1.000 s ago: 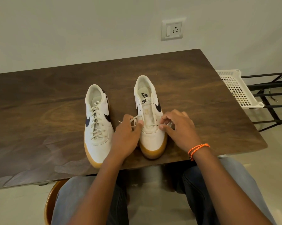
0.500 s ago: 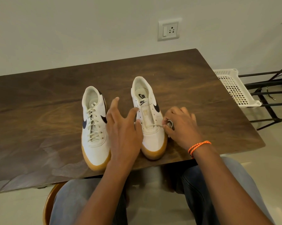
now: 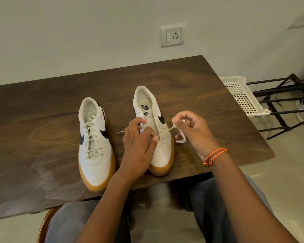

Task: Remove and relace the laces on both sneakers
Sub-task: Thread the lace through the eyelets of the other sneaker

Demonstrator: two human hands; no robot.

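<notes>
Two sneakers: I see both standing side by side on the tabletop [image 3: 209, 95], toes toward me, white with gum soles and dark swooshes.
Left sneaker [image 3: 93, 137]: fully laced, well to the left of my hands, untouched.
Right sneaker [image 3: 156, 137]: almost unlaced, its upper eyelets bare and the tongue exposed; it sits between my two hands.
Lace [image 3: 167, 131]: it leaves a lower eyelet of the right sneaker and runs up and to the right to my right hand; past that hand a loop hangs down to the tabletop just beside the shoe. A loose end pokes out to the left of my left hand, lying on the tabletop between the two sneakers.
Left hand [image 3: 139, 142]: over the forefoot of the right sneaker, thumb and forefinger pinching the lace at the eyelet row.
Right hand [image 3: 195, 130]: raised just right of the shoe, fingers curled, pinching the lace at the fingertips and holding it taut.
Bracelet [image 3: 214, 156]: orange cord on my right wrist.
Basket [image 3: 242, 97]: white plastic, off the tabletop's right edge, on a dark rack [image 3: 284, 100].
Socket [image 3: 173, 35]: on the wall behind.
</notes>
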